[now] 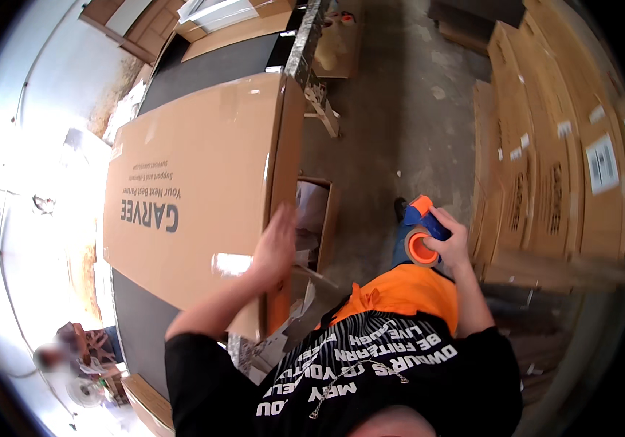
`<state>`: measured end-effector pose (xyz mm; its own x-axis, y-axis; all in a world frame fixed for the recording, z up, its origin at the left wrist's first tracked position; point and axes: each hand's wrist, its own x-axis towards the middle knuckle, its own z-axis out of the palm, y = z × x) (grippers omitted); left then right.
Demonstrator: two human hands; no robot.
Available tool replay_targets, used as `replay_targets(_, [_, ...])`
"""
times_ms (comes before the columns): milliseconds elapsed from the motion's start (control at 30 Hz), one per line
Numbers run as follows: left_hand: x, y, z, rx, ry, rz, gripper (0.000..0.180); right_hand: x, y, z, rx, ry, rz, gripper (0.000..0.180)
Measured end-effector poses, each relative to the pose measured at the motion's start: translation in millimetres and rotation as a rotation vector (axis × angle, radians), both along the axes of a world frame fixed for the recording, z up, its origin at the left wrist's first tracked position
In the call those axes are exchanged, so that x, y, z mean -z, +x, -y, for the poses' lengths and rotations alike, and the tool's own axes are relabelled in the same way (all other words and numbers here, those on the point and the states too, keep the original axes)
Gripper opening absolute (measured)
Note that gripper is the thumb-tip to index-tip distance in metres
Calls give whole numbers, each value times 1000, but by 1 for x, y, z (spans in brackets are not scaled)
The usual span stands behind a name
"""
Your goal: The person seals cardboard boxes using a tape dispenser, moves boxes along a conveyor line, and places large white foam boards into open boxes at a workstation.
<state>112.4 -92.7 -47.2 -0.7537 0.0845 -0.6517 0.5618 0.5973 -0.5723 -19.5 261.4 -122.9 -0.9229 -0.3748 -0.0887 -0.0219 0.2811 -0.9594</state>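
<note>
A large brown cardboard box [203, 138] with dark print lies on the dark conveyor surface to my left. My left hand [276, 244] rests against the box's right-hand edge, fingers stretched out and slightly blurred. It grips nothing. Out to the right, away from the box, my right hand [455, 244] is closed on a tape dispenser [416, 213]. The dispenser has a blue body, orange parts and a tape roll around an orange hub. Its handle is partly hidden by my fingers.
Tall brown cartons [538, 175] stand in a row along the right. An open carton [329, 226] sits low beside the conveyor [214, 74]. Farther up the line is another box [232, 33]. Another person [94, 346] is at the lower left, beyond the conveyor.
</note>
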Motion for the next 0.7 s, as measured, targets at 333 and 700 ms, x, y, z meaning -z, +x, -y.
replay_targets(333, [-41,-308,92,-986,426,-332,80,68,-174,122,-111,-358,557,67])
replay_targets(700, [-21,-277,92,-826,821,-866,103,-2,-379,493,-1134,-335,753,58])
